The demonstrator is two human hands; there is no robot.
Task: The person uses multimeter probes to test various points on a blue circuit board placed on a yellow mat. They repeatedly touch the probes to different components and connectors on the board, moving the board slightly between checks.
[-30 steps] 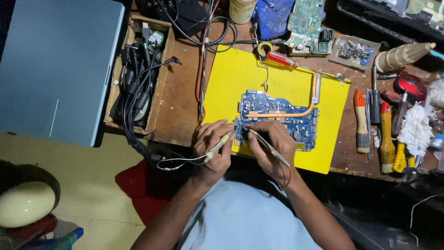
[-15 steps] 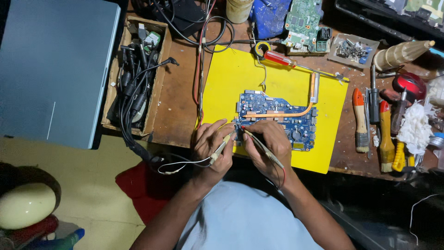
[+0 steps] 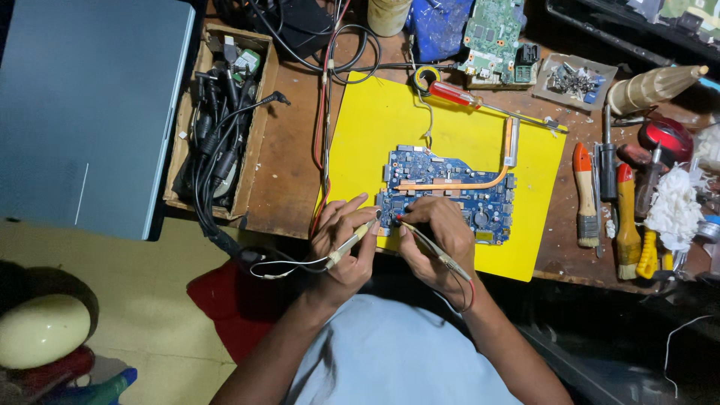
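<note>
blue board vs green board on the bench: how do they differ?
The blue circuit board lies on the yellow mat with a copper heat pipe across it, and both hands' probes touch it. The green circuit board sits off the mat at the bench's back, untouched, with no pipe. Both lie flat, bare.

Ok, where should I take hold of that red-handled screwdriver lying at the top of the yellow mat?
Probably by the red handle, the thick end. The red-handled screwdriver lies flat across the top edge of the yellow mat, its thin shaft running right toward the mat's edge. Coming from above with fingers across the handle looks best; a tape roll sits against its left end.
</note>
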